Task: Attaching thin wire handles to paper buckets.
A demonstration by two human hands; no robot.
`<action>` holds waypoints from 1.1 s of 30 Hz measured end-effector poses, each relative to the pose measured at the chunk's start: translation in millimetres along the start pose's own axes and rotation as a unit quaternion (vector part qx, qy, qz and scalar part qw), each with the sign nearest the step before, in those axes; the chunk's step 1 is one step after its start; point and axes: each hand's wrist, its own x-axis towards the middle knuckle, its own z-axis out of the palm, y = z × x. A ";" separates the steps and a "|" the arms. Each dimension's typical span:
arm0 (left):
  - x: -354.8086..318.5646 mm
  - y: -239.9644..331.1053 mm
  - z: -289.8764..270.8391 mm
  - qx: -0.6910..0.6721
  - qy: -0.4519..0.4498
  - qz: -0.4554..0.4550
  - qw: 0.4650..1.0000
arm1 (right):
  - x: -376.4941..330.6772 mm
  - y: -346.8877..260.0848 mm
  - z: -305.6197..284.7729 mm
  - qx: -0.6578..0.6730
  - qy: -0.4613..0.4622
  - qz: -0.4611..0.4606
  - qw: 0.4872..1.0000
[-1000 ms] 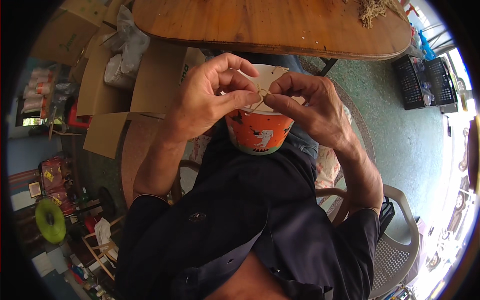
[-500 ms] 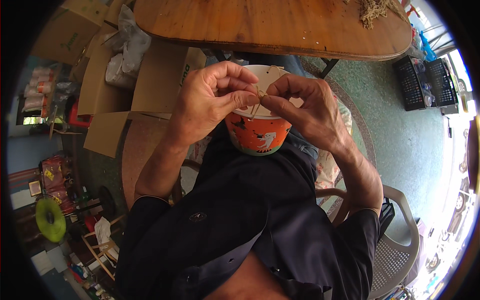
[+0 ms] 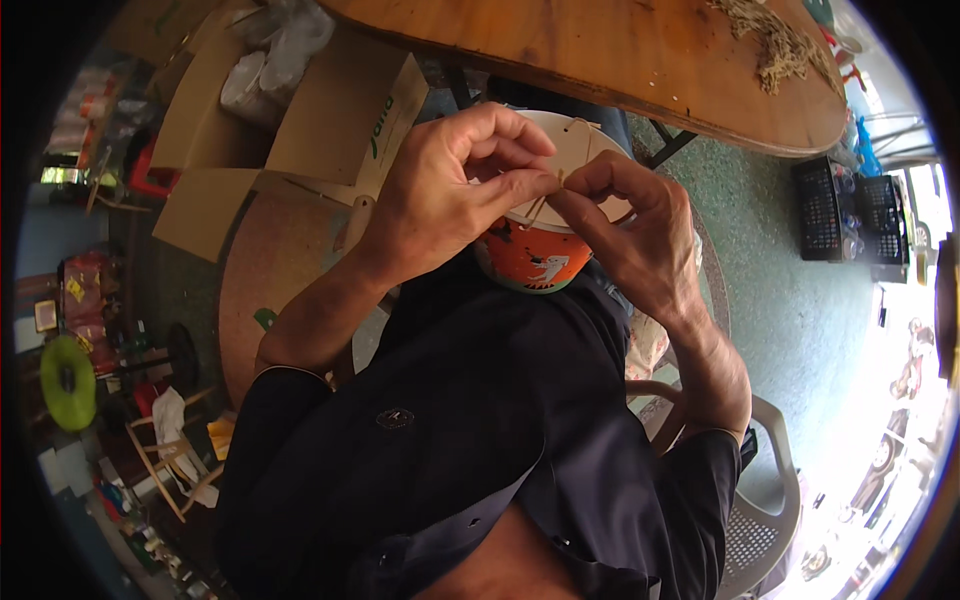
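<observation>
An orange paper bucket (image 3: 533, 262) with a white rim and a printed white figure sits upright on my lap. A thin tan cord (image 3: 537, 209) passes at its near rim, and a cord end shows at the far rim. Over the near rim, my left hand (image 3: 445, 190) pinches the cord between thumb and index finger, its other fingers curled loosely. Thumb and fingers of my right hand (image 3: 640, 225) are closed on the same cord, almost touching the left thumb tip. The fingertips partly hide the cord where they meet.
A wooden table (image 3: 560, 60) stands in front, with a tangle of tan cords (image 3: 780, 50) at its right. An open cardboard box (image 3: 335, 110) stands on the left. Black crates (image 3: 850, 215) rest on the floor to the right. A plastic chair (image 3: 765, 520) is at lower right.
The view has turned slightly, so the table now slants and the bucket appears a little farther right and higher. Both hands keep their pinch on the cord at the rim.
</observation>
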 end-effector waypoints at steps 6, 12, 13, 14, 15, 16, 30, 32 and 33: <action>-7.8 3.8 0.5 0.046 0.022 0.011 0.999 | -0.7 1.9 3.8 -0.003 0.013 -0.032 0.999; -8.4 -4.9 -0.9 0.060 0.007 0.053 0.997 | -1.3 0.3 3.6 0.020 0.007 0.030 0.999; -8.0 -6.3 -0.5 0.052 0.005 0.054 0.997 | -2.3 0.8 4.5 0.013 0.012 0.014 1.000; -7.3 -7.1 0.3 0.044 0.002 0.054 0.998 | -3.2 1.7 4.6 0.005 0.017 -0.002 1.000; -6.4 -7.1 0.6 0.045 0.001 0.055 0.998 | -3.1 3.0 4.0 0.005 0.019 -0.003 1.000; -5.4 -7.2 0.3 0.036 -0.001 0.043 0.998 | -2.3 4.4 3.3 0.006 0.011 -0.010 1.000; -0.7 -8.8 -4.5 -0.011 -0.035 0.022 0.999 | -1.1 3.2 2.0 0.002 0.013 -0.005 1.000; 0.0 -8.1 -6.1 -0.038 -0.044 0.007 0.998 | -0.7 1.2 0.3 0.020 0.000 0.024 0.999; 0.0 -7.3 -6.6 -0.038 -0.044 0.007 0.998 | -0.6 1.2 0.4 0.021 0.000 0.025 0.999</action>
